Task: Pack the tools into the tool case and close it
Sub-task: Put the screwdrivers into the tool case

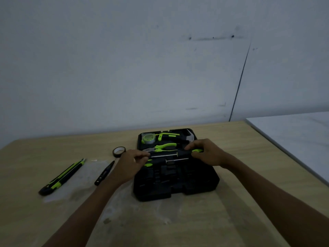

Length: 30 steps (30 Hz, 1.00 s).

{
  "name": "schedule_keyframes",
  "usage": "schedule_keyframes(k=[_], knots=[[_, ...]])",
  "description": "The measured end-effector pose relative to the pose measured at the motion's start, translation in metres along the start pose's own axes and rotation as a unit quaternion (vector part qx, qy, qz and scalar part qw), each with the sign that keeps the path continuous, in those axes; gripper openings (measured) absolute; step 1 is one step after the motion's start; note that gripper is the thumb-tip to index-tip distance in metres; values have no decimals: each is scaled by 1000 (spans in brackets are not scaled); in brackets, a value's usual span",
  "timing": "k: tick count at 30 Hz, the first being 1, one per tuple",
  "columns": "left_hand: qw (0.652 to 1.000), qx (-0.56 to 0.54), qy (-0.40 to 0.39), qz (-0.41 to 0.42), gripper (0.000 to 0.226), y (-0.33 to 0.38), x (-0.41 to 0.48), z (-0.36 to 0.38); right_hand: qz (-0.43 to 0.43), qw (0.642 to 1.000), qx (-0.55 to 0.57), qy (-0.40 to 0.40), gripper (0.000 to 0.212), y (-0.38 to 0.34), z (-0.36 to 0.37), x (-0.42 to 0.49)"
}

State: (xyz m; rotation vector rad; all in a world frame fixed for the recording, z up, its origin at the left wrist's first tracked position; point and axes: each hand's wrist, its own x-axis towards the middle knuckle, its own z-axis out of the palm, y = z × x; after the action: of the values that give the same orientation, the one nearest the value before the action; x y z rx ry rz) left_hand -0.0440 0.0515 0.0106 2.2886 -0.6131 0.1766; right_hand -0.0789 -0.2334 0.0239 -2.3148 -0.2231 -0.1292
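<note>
- Two grips on one screwdriver (165,154): left grip (132,161) pinching the shaft's tip end, right grip (208,152) curled round the black-and-green handle. It's held level just above the middle of the case (178,193).
- Case lies open on the counter (26,220), black moulded plastic, all ribs and slots. Pliers (165,146), tape measure (147,139) and hammer (188,137) sit in the far half.
- Risk one: black slots in dim light. I could lay it in the wrong recess, it rides proud, and the lid won't shut.
- Risk two: that shaft is thin, smooth steel. A light pinch could let it roll and drop onto the second screwdriver (178,159) lying just below.
- Not yet packed, left of the case: a long knife (62,177), green and black; a glossy tape roll (119,152); and a slim black pen-shaped tool (104,173) resting on a crinkly clear sheet (80,189).
</note>
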Motion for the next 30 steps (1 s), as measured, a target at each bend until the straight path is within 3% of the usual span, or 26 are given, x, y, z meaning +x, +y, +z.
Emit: schedule_keyframes(k=[5, 11, 20, 30], knots=[[998, 53, -42, 18, 30, 4, 8, 16, -3, 999, 40, -14, 25, 8, 0, -1], [995, 94, -11, 25, 18, 4, 8, 30, -7, 999, -2, -53, 25, 19, -5, -7], [999, 37, 16, -2, 9, 4, 3, 37, -8, 995, -68, -74, 26, 17, -3, -4], [998, 62, 32, 3, 6, 1, 0, 42, 4, 995, -94, -46, 22, 15, 5, -3]])
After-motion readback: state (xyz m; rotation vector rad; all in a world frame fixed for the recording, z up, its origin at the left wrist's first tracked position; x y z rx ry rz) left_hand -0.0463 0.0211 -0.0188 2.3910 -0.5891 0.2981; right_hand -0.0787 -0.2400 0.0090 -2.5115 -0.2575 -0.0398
